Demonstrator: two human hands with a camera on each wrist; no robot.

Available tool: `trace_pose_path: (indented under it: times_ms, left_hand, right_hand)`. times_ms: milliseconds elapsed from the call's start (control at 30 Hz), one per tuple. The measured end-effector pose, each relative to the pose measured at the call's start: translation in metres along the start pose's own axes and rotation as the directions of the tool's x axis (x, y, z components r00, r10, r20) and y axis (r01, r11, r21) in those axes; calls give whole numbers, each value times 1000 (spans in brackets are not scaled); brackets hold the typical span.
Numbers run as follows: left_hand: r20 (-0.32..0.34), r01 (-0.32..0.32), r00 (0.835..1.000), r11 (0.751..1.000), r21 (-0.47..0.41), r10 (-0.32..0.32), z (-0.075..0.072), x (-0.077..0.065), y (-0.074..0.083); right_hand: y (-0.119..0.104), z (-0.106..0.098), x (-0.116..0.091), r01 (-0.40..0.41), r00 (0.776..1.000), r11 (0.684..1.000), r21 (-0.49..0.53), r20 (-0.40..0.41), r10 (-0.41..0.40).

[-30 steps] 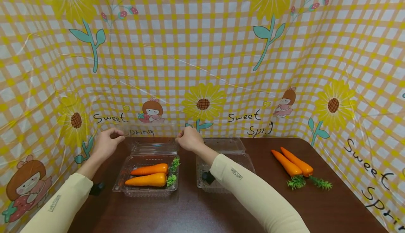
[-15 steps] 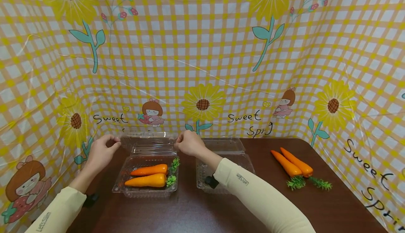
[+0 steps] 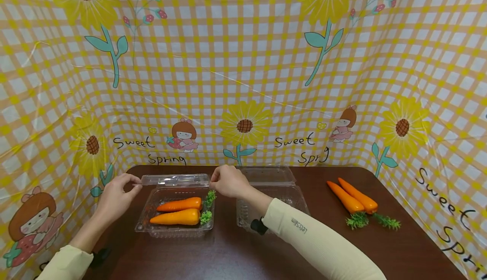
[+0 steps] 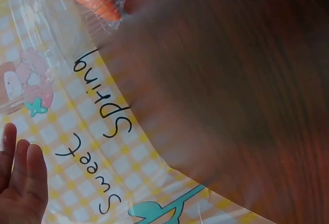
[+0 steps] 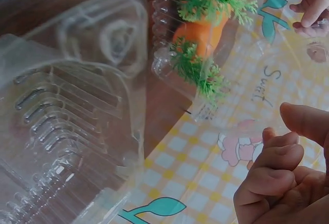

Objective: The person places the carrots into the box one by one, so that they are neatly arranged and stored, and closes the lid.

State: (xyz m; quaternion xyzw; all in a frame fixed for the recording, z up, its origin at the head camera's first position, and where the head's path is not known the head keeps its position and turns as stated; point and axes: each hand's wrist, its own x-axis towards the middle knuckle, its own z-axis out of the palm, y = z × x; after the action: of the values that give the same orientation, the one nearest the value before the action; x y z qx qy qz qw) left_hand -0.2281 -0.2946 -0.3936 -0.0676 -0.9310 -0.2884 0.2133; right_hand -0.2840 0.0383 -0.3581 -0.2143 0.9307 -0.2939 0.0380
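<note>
A clear plastic clamshell box (image 3: 144,212) stands at the left of the table. Two orange carrots with green leafy tops lie in it, a front carrot (image 3: 179,217) and a back carrot (image 3: 180,205). Its hinged lid (image 3: 175,180) is part-way up, seen nearly edge-on behind the carrots. My left hand (image 3: 116,197) pinches the lid's left corner between thumb and forefinger. The opposite corner is pinched by my right hand (image 3: 231,182), whose other fingers (image 5: 270,183) are curled in the right wrist view.
A second clear box (image 3: 300,199) stands open to the right, partly behind my right forearm, its lid (image 3: 270,175) laid back. Two more carrots (image 3: 346,196) lie on the brown table (image 3: 228,254) at the right. A checked, flower-printed sheet (image 3: 266,69) encloses the back and sides.
Both hands have come down and slightly toward me with the left box's lid, which has swung from upright against the sheet to a lower tilt. The carrots have stayed put.
</note>
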Motion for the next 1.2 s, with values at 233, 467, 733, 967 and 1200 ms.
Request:
trace_pose_path:
  times_ms: [233,467,733,967,1200]
  left_hand:
    - [31,-23,999,1000,19,23,-2,-15,0]
    - [80,-29,996,1000,6,28,-2,-26,-1]
    - [134,14,991,999,-52,-7,3,-38,-5]
    - [223,126,970,985,-117,-97,3,-50,-5]
    - [314,226,933,966,-126,-177,7,-55,-8]
  right_hand:
    - [1,7,-8,10,1000,999,-54,7,-9]
    - [4,12,-15,28,999,990,-137,23,-25]
    - [5,18,-25,73,997,962,-261,42,-64]
    - [5,24,-29,101,995,934,-344,33,-95]
    - [7,31,-32,118,993,916,-384,37,-112]
